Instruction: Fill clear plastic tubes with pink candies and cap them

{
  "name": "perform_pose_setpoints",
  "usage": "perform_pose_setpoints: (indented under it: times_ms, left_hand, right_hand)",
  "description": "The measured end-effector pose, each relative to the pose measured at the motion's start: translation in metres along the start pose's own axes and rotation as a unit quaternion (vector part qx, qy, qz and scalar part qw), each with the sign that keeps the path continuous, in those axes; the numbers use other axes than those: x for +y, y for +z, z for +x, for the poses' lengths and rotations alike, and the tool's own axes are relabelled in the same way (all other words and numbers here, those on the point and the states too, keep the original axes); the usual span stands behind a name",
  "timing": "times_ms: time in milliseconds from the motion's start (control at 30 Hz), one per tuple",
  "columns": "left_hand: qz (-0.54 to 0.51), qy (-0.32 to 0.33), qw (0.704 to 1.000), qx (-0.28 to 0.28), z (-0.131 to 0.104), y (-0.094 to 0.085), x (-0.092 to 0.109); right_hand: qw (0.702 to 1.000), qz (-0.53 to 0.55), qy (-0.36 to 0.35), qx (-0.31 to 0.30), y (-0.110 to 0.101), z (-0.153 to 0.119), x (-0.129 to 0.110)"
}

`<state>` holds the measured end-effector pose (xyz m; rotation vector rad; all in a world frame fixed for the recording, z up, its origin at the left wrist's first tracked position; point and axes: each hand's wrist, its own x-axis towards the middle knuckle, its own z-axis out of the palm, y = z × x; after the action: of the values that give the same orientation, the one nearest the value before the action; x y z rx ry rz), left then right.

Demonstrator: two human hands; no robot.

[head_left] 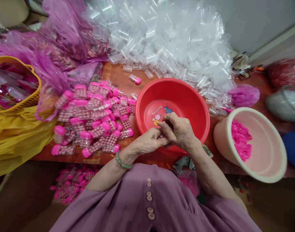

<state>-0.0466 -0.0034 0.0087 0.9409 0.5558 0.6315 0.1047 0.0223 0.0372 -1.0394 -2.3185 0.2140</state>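
Observation:
My left hand (149,140) and my right hand (180,131) meet above the near rim of a red plastic basin (195,106). Both are closed around what looks like a small clear bottle of pink beads (162,136), mostly hidden by the fingers. The right thumb and fingers press together over its upper end; whether a cap sits there is hidden. To the left lies a heap of clear bottles (96,117) filled with pink beads and topped with bright pink caps. The basin's visible floor shows a printed cartoon (159,117).
A large pile of clear empty bottles (162,35) spreads behind the basin. At right, a cream bucket (265,145) holds bright pink caps (241,140). Purple plastic bags (62,29) and a yellow basket (33,87) stand at left. More capped bottles (72,182) lie below the table edge.

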Motion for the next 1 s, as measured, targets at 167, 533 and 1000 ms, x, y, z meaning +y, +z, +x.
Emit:
perform_pose_setpoints:
  times_ms: [167,533,1000]
  left_hand:
    - [0.058,0.029,0.997,-0.046,0.000,0.002,-0.003]
    - [0.055,0.048,0.996,-0.048,0.009,-0.004,0.002]
    - [0.014,0.070,0.984,0.164,0.006,-0.006,-0.002]
  right_hand:
    - [0.996,0.047,0.065,0.039,-0.006,-0.007,-0.011]
    - [0.996,0.009,0.068,-0.059,-0.016,0.008,-0.004]
    - [0.921,0.084,0.341,0.167,-0.053,-0.055,0.062]
